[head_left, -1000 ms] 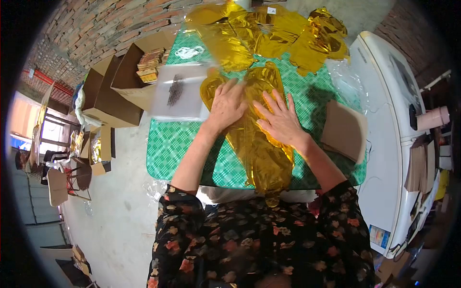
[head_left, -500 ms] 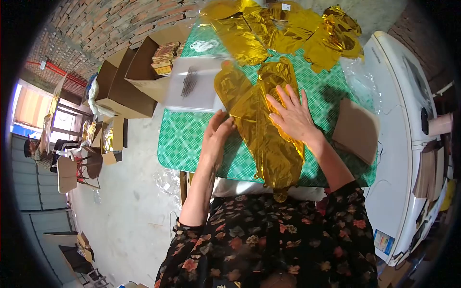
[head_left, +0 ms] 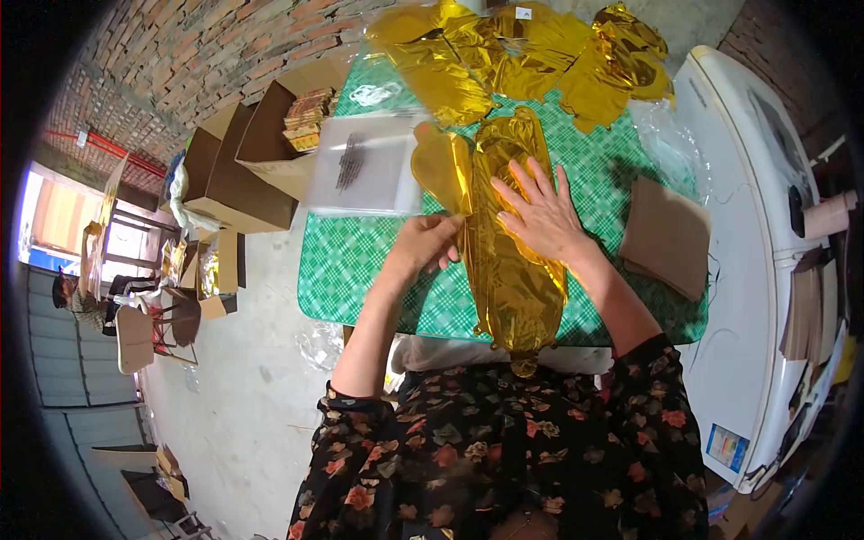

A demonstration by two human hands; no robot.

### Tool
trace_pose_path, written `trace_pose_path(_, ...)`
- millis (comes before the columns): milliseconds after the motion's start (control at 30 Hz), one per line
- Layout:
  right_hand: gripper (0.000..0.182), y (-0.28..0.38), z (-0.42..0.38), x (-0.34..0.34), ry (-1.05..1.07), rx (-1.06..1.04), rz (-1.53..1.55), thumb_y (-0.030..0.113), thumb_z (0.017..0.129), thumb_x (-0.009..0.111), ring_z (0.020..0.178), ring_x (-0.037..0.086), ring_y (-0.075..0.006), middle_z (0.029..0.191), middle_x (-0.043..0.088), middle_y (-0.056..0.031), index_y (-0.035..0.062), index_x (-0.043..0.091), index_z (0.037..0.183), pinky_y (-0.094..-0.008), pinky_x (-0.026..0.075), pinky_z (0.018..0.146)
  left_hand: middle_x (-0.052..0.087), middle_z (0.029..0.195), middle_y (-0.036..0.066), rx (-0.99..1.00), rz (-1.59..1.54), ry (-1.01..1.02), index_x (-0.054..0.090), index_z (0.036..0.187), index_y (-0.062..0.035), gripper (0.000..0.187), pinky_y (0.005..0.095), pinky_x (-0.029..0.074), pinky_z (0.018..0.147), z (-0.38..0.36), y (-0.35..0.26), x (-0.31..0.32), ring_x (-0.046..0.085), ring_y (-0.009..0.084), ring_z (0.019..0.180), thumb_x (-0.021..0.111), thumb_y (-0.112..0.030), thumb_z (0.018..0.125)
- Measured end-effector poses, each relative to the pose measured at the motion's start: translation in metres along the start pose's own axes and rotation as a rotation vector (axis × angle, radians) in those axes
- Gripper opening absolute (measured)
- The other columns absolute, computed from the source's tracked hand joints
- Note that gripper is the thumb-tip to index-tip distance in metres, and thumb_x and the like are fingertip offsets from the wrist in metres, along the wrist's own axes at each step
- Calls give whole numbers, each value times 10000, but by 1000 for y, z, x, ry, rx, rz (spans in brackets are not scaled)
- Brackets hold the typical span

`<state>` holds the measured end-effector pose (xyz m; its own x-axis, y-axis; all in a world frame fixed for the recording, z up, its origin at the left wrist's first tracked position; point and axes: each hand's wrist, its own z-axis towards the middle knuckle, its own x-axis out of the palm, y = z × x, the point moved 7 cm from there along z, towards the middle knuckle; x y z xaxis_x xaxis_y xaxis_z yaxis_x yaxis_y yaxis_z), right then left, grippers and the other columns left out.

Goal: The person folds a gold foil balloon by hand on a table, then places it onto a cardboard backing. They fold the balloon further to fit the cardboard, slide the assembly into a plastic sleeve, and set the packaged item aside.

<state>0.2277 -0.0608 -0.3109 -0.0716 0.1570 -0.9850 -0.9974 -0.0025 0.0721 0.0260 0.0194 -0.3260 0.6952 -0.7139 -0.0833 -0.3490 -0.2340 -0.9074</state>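
Pinching the folded left edge of the gold foil balloon point(head_left: 508, 261), the left hand point(head_left: 430, 243) gripped it on the green checked table point(head_left: 360, 261); the right hand point(head_left: 540, 216) pressed flat, fingers spread. A hard tug could likely crease or tear the foil.

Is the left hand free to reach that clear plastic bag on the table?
Probably not yet: the left hand is pinching the edge of the gold foil balloon, though the plastic bag lies close by, nothing between.
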Motion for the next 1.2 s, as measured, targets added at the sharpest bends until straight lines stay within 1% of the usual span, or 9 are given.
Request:
trace_pose_path(133,621,-1,0,2,-8,0,2,545,1081,435,1609,153,-343,1723,275,-101,275,386,1639,-658,17,1273,718,740,62,-186,126,39,685,1018,-14,497,229,425,424,-11,-2,16,610,106,502,577,-495,1077)
trace_pose_path(233,624,-1,0,2,-13,0,-12,557,1080,429,1610,152,-337,1724,275,-98,278,390,1637,-655,19,1274,748,874,97,74,-71,31,643,1184,11,549,240,467,469,-19,-12,29,642,119,543,561,-521,1077)
trace_pose_path(267,625,-1,-1,2,-18,-2,-4,561,1080,424,1610,152,-336,1724,273,-97,278,391,1637,-655,20,1275,706,1232,181,-17,36,131,494,1448,51,675,294,585,795,-20,-13,25,744,198,950,569,-508,1077)
trace_pose_path(367,630,-1,-1,4,-29,-7,7,574,1081,409,1610,153,-331,1727,268,-95,275,395,1635,-653,21,1276,515,1529,198,264,-130,-118,326,1587,64,781,360,427,1156,-34,-39,28,532,256,1403,584,-467,1075)
trace_pose_path(467,634,-2,-1,4,-30,-7,0,582,1081,398,1610,152,-328,1728,263,-94,271,397,1633,-654,21,1275,307,1677,178,312,-236,-142,172,1655,20,807,404,275,1250,-24,-37,24,326,267,1529,588,-366,1081)
trace_pose_path(667,627,-1,-1,0,-18,-4,2,569,1079,405,1611,143,-333,1727,262,-101,265,407,1628,-660,19,1273,346,1661,115,445,-474,30,116,1696,-132,840,414,318,1238,1,-50,39,365,272,1513,609,-317,1042)
trace_pose_path(933,632,-1,0,0,11,18,6,433,1000,525,1617,118,-344,1723,265,-132,227,468,1595,-657,19,1278,152,1736,190,571,-264,80,-8,1696,-52,985,407,197,1282,14,-57,70,209,310,1588,642,-285,994)
trace_pose_path(1033,553,-1,1,-1,82,52,29,370,966,545,1620,103,-352,1706,300,-156,186,605,1483,-656,6,1280,88,1760,175,631,-148,194,-83,1698,-96,977,406,130,1301,9,-66,81,121,284,1620,598,-293,1025)
trace_pose_path(1200,416,-7,-1,7,14,12,80,331,936,553,1618,115,-365,1538,513,-202,38,797,1101,-660,-21,1277,205,1739,176,600,193,166,170,1685,-59,786,414,123,1308,15,-63,75,155,299,1619,466,-484,1095)
